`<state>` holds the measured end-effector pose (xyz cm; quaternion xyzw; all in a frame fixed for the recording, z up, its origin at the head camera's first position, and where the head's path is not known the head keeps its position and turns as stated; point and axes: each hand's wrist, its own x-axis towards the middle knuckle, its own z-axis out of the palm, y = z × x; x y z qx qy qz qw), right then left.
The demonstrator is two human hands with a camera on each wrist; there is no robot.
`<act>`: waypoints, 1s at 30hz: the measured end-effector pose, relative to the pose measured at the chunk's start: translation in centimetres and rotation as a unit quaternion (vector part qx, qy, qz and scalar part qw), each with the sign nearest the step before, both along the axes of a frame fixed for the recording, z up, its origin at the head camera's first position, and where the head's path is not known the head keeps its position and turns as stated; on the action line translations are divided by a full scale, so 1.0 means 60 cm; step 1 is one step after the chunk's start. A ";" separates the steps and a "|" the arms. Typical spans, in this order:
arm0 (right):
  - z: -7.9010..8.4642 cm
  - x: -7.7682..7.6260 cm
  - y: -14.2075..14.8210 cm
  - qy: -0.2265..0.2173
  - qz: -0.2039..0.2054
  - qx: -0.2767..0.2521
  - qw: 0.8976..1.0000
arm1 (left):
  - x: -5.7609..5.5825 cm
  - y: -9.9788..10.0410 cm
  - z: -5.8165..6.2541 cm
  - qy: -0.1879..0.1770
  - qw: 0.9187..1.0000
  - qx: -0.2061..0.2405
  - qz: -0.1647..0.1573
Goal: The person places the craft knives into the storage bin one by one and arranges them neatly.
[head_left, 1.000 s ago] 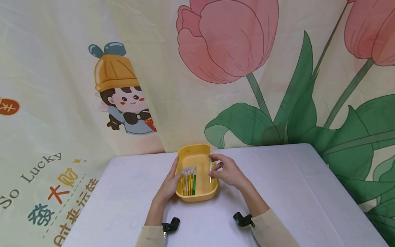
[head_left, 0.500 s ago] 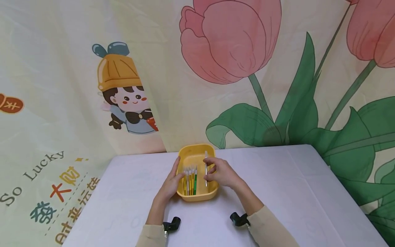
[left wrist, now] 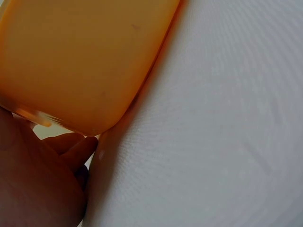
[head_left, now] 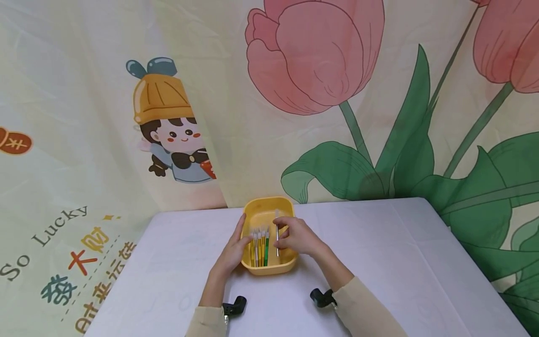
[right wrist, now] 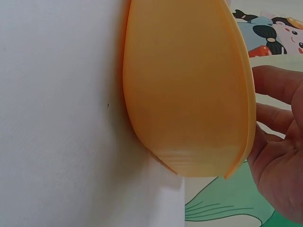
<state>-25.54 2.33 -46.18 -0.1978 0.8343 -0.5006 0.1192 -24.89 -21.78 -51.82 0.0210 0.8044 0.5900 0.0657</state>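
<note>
A yellow plastic tray [head_left: 269, 271] sits on the white-covered table. My left hand [head_left: 229, 252] grips its left side, with the thumb over the rim and the fingers along the outer wall. Several slim sticks [head_left: 259, 251], yellow, silver and green with pale tips, lie side by side in the tray's left half. Over the right half, my right hand [head_left: 300, 236] pinches a slim silver stick [head_left: 277, 248] between thumb and fingertips, pale end pointing away. Whether it touches the tray floor I cannot tell. The right wrist view shows the tray's outer wall [right wrist: 189, 94] hiding the stick.
White cloth [head_left: 379, 262] covers the table around the tray. Behind its far edge hangs a printed backdrop [head_left: 227, 117] with tulips and a cartoon figure. A black wrist camera [head_left: 235, 306] is on the left wrist, another black camera [head_left: 322, 297] on the right.
My right hand has moved left with the silver stick, from the tray's right rim to over its inside, nearer the other sticks. The left hand keeps its grip on the tray.
</note>
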 end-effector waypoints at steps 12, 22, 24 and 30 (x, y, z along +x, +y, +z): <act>0.002 -0.004 -0.021 0.000 0.005 0.037 0.999 | 0.001 0.000 -0.001 0.000 1.000 0.006 -0.005; 0.003 -0.009 -0.036 0.028 0.003 0.081 0.996 | 0.000 0.001 -0.001 -0.005 1.000 0.010 -0.001; 0.004 -0.010 -0.040 0.032 0.004 0.090 0.995 | 0.001 0.000 0.000 -0.006 1.000 0.013 -0.001; 0.001 -0.018 -0.050 0.044 0.003 0.127 0.991 | 0.002 -0.002 0.001 -0.007 1.000 0.019 -0.003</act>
